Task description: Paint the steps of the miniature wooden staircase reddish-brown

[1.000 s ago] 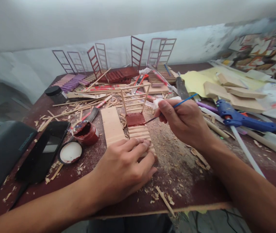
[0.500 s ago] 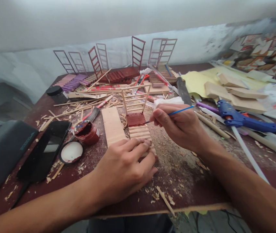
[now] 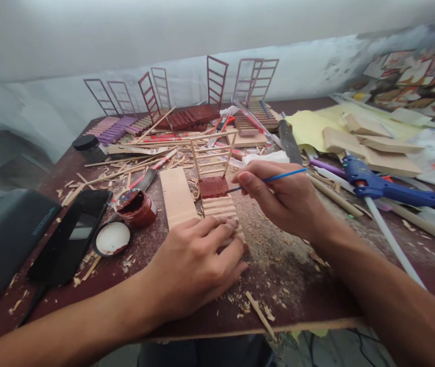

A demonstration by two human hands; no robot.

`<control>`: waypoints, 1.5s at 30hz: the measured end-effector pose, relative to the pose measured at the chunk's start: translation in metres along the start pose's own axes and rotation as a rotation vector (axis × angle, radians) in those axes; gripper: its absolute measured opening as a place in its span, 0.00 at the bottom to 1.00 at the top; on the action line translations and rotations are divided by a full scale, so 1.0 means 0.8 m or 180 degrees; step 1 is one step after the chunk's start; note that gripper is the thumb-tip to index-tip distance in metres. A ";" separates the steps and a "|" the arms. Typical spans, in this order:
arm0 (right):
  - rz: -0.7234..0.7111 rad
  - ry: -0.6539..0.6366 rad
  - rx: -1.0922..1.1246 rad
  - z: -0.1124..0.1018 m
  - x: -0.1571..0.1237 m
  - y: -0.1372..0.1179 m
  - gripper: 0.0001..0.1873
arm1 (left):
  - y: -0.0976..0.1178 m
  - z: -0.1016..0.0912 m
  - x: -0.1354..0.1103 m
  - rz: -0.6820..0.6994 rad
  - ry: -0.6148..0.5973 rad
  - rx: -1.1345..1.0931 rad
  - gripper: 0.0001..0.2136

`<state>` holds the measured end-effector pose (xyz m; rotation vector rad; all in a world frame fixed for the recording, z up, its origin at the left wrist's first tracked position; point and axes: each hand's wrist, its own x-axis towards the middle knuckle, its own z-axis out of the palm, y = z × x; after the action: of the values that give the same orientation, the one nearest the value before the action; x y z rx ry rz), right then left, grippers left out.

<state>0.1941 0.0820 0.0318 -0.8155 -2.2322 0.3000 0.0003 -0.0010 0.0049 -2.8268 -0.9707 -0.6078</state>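
Note:
Pinched in my right hand (image 3: 278, 196) is a thin paintbrush with a blue handle (image 3: 286, 175); its tip touches the right edge of a dark red painted patch (image 3: 213, 186). That patch covers the far part of a small wooden model (image 3: 219, 206) with bare, ridged strips nearer me and an upright ladder-like frame (image 3: 214, 158) at its far end. My left hand (image 3: 202, 260) is closed over the model's near end, its fingertips hidden in part. Left of it stands an open jar of dark red paint (image 3: 141, 211) beside its lid (image 3: 113, 238). A plain wood board (image 3: 177, 196) lies along the model.
A phone (image 3: 72, 237) and a grey case (image 3: 10, 244) lie at left. Several painted models with ladder frames (image 3: 217, 81) stand at the back among sticks. At right are a blue glue gun (image 3: 385, 188) and wood blocks (image 3: 378, 148). Shavings litter the table (image 3: 297, 285).
The brush has shifted very slightly at the edge of the red patch, its handle moving a little. My left hand stays in place on the model.

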 end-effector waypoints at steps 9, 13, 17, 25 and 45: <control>0.0122 0.0341 0.0273 -0.002 -0.004 -0.001 0.07 | 0.000 0.000 0.000 0.0001 0.0002 0.0021 0.13; 0.0072 0.0237 0.0206 0.000 -0.004 0.002 0.07 | 0.000 0.000 0.000 -0.0006 -0.0013 0.0019 0.13; -0.0002 0.0210 0.0118 0.000 -0.002 0.004 0.07 | -0.001 0.000 0.001 -0.0013 -0.0031 0.0007 0.13; -0.0056 -0.0001 -0.0033 0.000 -0.002 0.002 0.08 | 0.001 -0.001 -0.001 -0.0002 0.0006 0.0012 0.13; -0.0157 0.0072 -0.0055 0.001 -0.002 0.003 0.08 | 0.001 0.000 -0.001 -0.0003 -0.0034 0.0036 0.13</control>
<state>0.1954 0.0831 0.0294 -0.7680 -2.2330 0.2472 -0.0002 -0.0020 0.0045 -2.8228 -0.9739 -0.5858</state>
